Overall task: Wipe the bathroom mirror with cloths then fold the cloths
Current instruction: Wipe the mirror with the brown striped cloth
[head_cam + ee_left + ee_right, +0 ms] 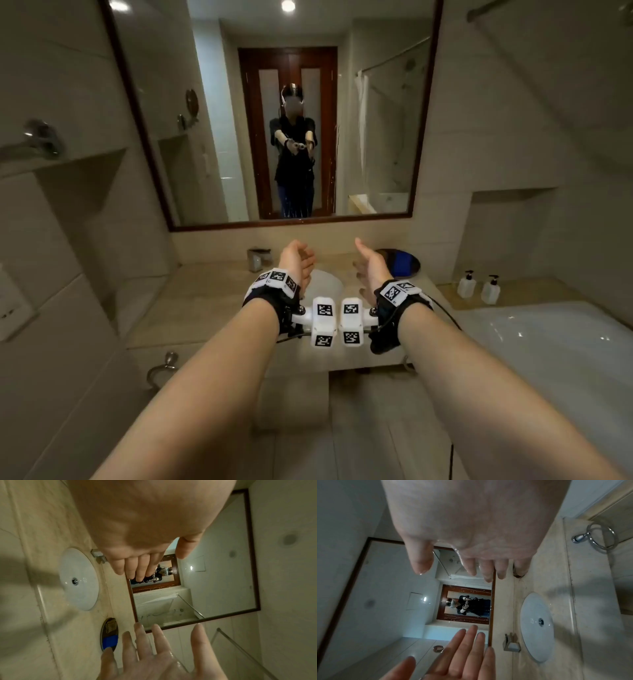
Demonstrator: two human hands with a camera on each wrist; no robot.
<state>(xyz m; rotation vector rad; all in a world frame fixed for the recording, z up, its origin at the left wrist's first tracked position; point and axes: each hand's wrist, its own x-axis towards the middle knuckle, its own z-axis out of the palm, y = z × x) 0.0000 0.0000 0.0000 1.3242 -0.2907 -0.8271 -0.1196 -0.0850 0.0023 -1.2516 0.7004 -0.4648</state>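
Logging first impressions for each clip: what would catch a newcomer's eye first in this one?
Two bare forearms reach out over the vanity, the left hand and right hand open, palms facing each other and holding nothing. Behind them the dark-framed mirror fills the wall, reflecting the person and showing streaks and droplets low down. To the right of the white sink, a dark round tray holds a blue cloth.
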